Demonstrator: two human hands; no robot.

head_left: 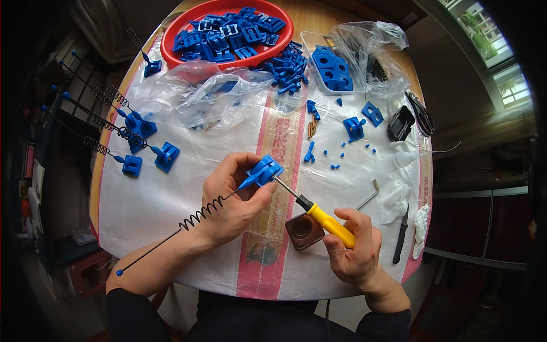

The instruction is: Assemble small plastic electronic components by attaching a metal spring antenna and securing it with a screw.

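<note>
Over the middle of the table my left hand (239, 199) pinches a blue plastic bracket (266, 170) between thumb and fingers. A black coiled spring rod (202, 213) runs from the bracket across my left forearm and ends in a small blue tip. My right hand (358, 249) grips a screwdriver (333, 226) by its yellow handle, the butt resting toward the palm. Its metal shaft points up and left, with the tip at the bracket's lower right side; the exact contact is hidden. Beneath the screwdriver lies a brown square block (303, 232) with a round recess.
Several finished-looking spring pieces (165, 157) lie at left. At the back are a red basin (285, 43) of blue parts, loose blue pegs (288, 68) and a clear box (356, 85). Small blue bits, a hex key (368, 195), a knife (401, 242) and a squeeze bottle (402, 159) lie right.
</note>
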